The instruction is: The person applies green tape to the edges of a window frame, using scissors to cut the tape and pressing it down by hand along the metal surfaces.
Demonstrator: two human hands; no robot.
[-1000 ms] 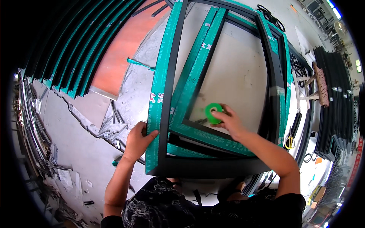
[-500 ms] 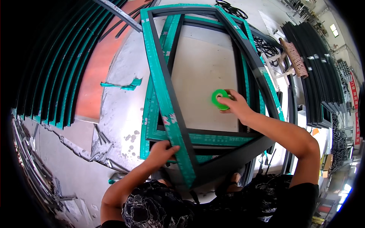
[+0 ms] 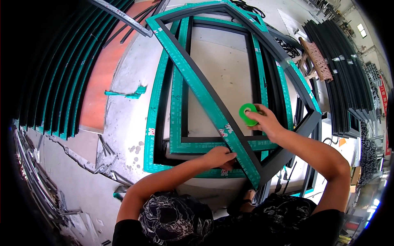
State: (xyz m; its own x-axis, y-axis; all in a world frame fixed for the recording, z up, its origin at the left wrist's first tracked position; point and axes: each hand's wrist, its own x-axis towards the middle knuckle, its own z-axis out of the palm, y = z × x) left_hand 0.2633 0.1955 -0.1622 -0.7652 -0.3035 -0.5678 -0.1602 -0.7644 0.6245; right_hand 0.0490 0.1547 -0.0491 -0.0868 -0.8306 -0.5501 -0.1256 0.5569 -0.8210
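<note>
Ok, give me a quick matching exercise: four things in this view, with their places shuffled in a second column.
Things:
1. Green tape roll
2. Left hand
3. Orange sheet
4. Loose green strip

Places:
A. Beside the row of long black-and-green profiles
B. On the pale floor, left of the frames
C. In the right hand
D. At the edge of the topmost green-and-black frame, near its closest corner

Pairs: 1-C, 2-D, 3-A, 4-B

With elbows (image 3: 340, 169) bent, left hand (image 3: 218, 157) and right hand (image 3: 266, 120) curl closed.
</note>
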